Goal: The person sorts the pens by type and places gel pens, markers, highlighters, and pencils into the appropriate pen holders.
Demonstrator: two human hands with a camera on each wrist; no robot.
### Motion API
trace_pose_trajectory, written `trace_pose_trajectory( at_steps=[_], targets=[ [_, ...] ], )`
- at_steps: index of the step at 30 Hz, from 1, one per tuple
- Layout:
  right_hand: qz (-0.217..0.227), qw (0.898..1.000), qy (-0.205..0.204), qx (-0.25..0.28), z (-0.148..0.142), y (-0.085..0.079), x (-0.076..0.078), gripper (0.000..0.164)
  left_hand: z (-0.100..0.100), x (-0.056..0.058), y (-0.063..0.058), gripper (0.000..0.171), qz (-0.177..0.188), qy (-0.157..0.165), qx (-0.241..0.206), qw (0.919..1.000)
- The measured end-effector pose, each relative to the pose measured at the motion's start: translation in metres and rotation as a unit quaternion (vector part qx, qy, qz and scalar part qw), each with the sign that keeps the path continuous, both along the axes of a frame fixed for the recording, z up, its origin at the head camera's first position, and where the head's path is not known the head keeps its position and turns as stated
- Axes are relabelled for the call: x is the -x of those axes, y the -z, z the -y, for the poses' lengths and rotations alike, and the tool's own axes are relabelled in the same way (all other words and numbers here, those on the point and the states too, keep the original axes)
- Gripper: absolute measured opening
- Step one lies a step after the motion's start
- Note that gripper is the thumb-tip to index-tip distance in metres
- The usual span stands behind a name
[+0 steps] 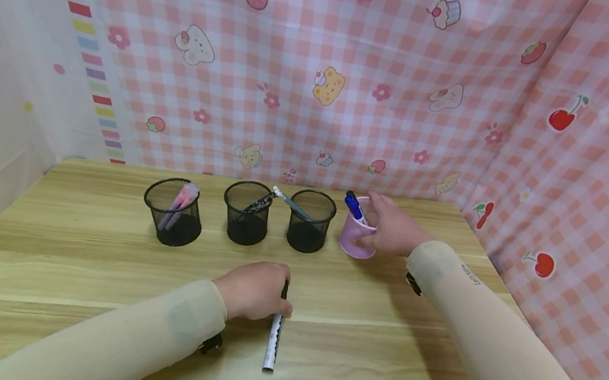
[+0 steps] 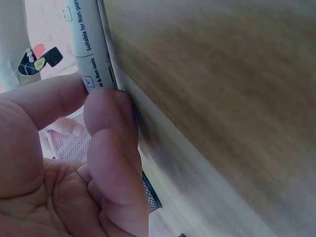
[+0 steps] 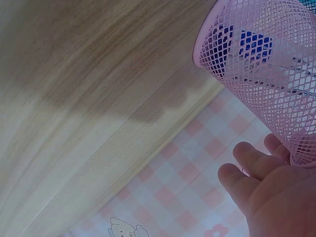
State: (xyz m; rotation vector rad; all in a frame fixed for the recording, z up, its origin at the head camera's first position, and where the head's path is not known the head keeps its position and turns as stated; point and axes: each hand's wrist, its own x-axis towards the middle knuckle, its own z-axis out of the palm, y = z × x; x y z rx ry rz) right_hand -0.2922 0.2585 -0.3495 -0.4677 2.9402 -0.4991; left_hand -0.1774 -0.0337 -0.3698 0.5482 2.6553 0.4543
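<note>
My left hand point(image 1: 255, 290) pinches a white marker point(image 1: 272, 343) with a dark upper end between thumb and fingers, low over the table. In the left wrist view small black print runs along the marker's barrel point(image 2: 89, 44). At the right, my right hand point(image 1: 393, 226) holds the pink mesh pen cup point(image 1: 351, 240), thumb in front and fingers at the far side. Blue and black-capped markers point(image 1: 354, 207) stand in this cup. Through its mesh point(image 3: 266, 84), the right wrist view shows the blue and dark ends of markers near the base.
Left of the pink cup stand three black mesh cups: one with pink pens point(image 1: 179, 205), one with a black patterned pen point(image 1: 259, 204), one with a grey-green pen point(image 1: 292, 204). The wooden table point(image 1: 81, 278) meets checked cloth point(image 1: 291, 103) behind and at the right.
</note>
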Motion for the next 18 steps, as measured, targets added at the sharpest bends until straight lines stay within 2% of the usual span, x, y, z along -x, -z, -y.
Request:
trace_pose_trajectory(
  at_steps=[6, 18],
  targets=[
    [0.004, 1.000, 0.004, -0.003, -0.0001, -0.0002, -0.0009, 0.122, 0.0005, -0.0001, 0.0000, 0.034, 0.012, -0.003, -0.010, 0.9999],
    [0.000, 1.000, 0.002, -0.006, -0.0004, 0.0011, 0.0006, 0.122, 0.0017, 0.0011, 0.0004, 0.037, 0.012, -0.001, -0.020, 0.9997]
  ],
)
